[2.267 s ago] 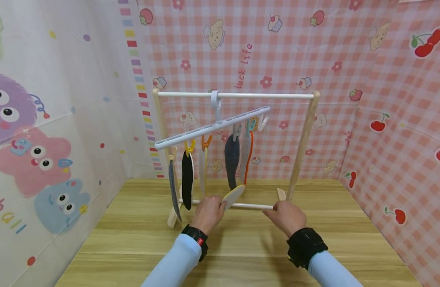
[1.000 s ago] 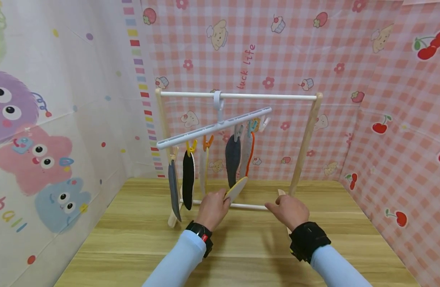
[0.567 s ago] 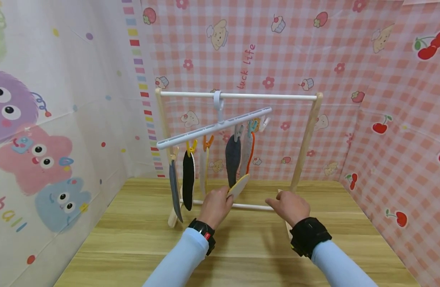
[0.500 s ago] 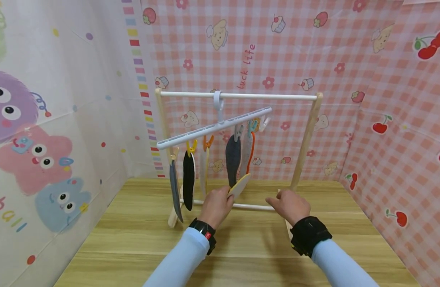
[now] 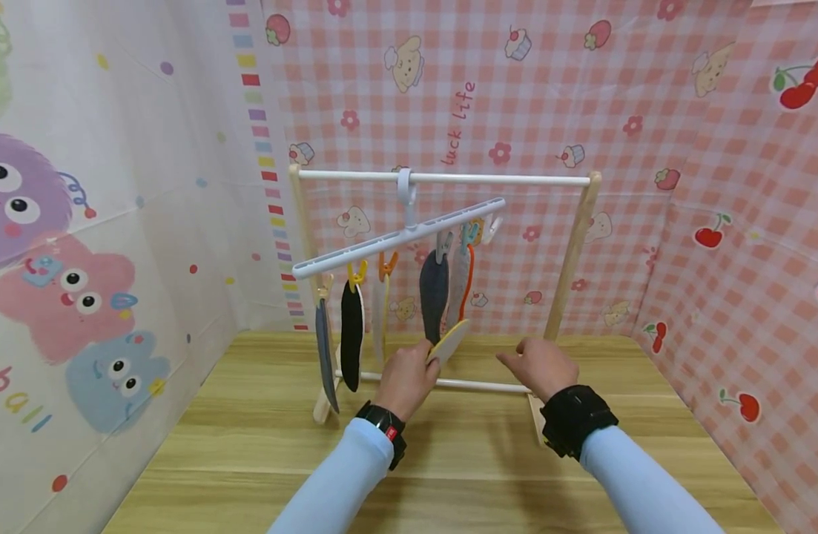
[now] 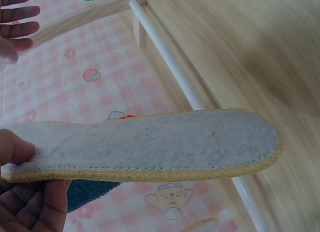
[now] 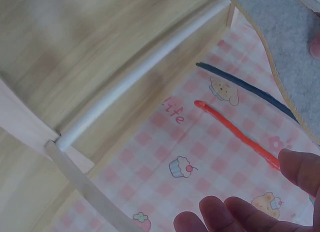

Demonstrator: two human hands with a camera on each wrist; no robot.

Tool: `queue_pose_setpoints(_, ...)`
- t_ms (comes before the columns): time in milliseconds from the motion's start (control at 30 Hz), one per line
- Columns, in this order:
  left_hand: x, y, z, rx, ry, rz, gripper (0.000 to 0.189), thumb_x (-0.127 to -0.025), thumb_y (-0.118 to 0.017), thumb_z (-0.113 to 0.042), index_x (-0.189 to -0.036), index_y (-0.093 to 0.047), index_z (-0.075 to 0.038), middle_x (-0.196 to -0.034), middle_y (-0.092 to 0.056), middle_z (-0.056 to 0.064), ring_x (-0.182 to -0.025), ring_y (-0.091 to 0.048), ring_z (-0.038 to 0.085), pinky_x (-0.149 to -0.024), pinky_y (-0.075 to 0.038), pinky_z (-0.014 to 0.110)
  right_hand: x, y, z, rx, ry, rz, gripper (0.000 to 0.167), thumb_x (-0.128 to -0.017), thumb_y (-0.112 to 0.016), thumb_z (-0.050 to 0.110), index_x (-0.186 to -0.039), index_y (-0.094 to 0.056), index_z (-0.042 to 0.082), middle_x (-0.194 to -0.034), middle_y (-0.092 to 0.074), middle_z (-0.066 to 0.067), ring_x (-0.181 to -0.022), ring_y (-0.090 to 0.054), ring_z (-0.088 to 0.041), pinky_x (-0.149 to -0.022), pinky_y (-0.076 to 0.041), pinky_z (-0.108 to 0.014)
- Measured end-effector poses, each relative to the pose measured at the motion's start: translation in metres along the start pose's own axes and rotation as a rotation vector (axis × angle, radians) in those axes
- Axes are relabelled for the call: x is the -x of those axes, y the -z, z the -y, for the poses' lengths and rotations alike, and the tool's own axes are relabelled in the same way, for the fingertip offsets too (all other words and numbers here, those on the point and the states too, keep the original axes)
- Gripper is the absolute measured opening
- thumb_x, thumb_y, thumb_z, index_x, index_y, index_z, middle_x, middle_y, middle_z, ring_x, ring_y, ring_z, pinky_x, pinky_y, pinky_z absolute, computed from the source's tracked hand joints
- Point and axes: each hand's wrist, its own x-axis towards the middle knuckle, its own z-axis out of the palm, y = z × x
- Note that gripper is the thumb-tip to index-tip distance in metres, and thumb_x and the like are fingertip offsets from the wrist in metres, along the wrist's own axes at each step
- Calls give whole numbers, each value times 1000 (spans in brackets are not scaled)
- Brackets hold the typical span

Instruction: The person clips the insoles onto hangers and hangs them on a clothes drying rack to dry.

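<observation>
My left hand (image 5: 409,378) pinches a pale felt insole (image 6: 150,144) with a yellow stitched edge, thumb on the felt face and fingers beneath. In the head view its free end points up and right, overlapping the foot of a hanging dark grey insole (image 5: 434,293). My right hand (image 5: 542,367) holds nothing; its fingers are loose beside the rack's right post. From a tilted pale hanger (image 5: 398,237), coloured clips carry several insoles, among them a black insole (image 5: 351,337) and a red-edged insole (image 5: 459,285). A white clip (image 5: 492,228) hangs bare at the hanger's right end.
The rack has wooden posts (image 5: 572,259), a white top rail (image 5: 502,179) and a white lower bar (image 5: 482,385) near the wooden tabletop (image 5: 449,475). Pink checked cloth (image 5: 549,89) covers the back and right; a white cartoon cloth (image 5: 182,185) hangs at the left.
My left hand has moved up and to the right with the insole. My right hand, earlier at the lower bar, has risen above it. The hanger stays where it was.
</observation>
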Motion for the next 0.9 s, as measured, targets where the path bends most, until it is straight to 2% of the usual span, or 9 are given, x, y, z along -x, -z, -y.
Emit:
queue_pose_setpoints(67, -1, 1, 0, 1, -8, -6, 9, -91, -69, -13, -88, -65, -6, -64, -59, 1, -50, -49, 11, -43, -37, 26, -3, 3, 2, -4, -1, 0, 46, -93, -63, 45, -107, -74, 3, -90, -71, -15, -65, -61, -22, -54, -44, -36)
queue_pose_setpoints(133, -2, 1, 0, 6, -12, -8, 9, -91, -69, -13, -88, -64, -6, -63, -58, 1, -48, -49, 12, -43, -37, 26, -6, 6, 3, 2, 10, -11, 46, -93, -63, 45, -107, -74, 3, -90, -71, -15, -66, -62, -24, -54, -44, -37)
queue_pose_setpoints(333, -6, 3, -1, 27, -2, 7, 9, -92, -68, -14, -88, -64, -7, -62, -56, 0, -47, -48, 11, -42, -36, 25, -15, 13, 9, 39, 55, -50, 50, -93, -62, 44, -115, -72, 1, -110, -69, -22, -88, -68, -36, -65, -53, -45)
queue_pose_setpoints(400, -7, 3, -1, 34, 8, 15, 8, -92, -67, -14, -89, -64, -7, -63, -57, 0, -48, -48, 11, -42, -37, 25, -18, 15, 12, 25, 63, -56, 45, -93, -62, 44, -105, -75, 4, -98, -71, -19, -82, -67, -33, -62, -51, -43)
queue_pose_setpoints(467, -8, 3, -1, 43, 20, 26, 8, -92, -67, -14, -90, -64, -7, -64, -57, 1, -48, -49, 11, -42, -37, 25, -21, 16, 14, 12, 72, -67, 40, -93, -61, 44, -88, -76, 7, -79, -68, -13, -71, -63, -27, -57, -46, -39)
queue_pose_setpoints(567, -9, 3, -3, 53, 34, 35, 9, -93, -67, -15, -92, -64, -7, -66, -59, 1, -49, -50, 11, -42, -37, 24, -24, 18, 17, -12, 72, -73, 42, -93, -60, 43, -66, -63, 11, -58, -50, -2, -56, -50, -20, -49, -35, -34)
queue_pose_setpoints(667, -10, 4, -4, 50, 31, 30, 9, -92, -68, -16, -91, -64, -7, -66, -59, 1, -49, -49, 11, -43, -37, 25, -28, 21, 20, -24, 78, -80, 45, -93, -59, 42, -60, -56, 12, -54, -42, 1, -52, -45, -19, -48, -31, -32)
queue_pose_setpoints(767, -11, 3, -4, 40, 19, 13, 10, -92, -69, -16, -89, -64, -8, -65, -60, 1, -49, -49, 11, -43, -37, 25, -32, 26, 23, -3, 83, -88, 44, -94, -59, 43, -71, -66, 7, -61, -54, -5, -57, -54, -24, -50, -38, -36)
queue_pose_setpoints(900, -13, 3, -5, 27, 4, -5, 10, -91, -70, -16, -87, -64, -9, -66, -61, 1, -49, -50, 10, -45, -37, 25, -36, 34, 26, 46, 84, -99, 45, -94, -60, 46, -101, -75, 4, -91, -69, -18, -76, -65, -34, -63, -49, -48)
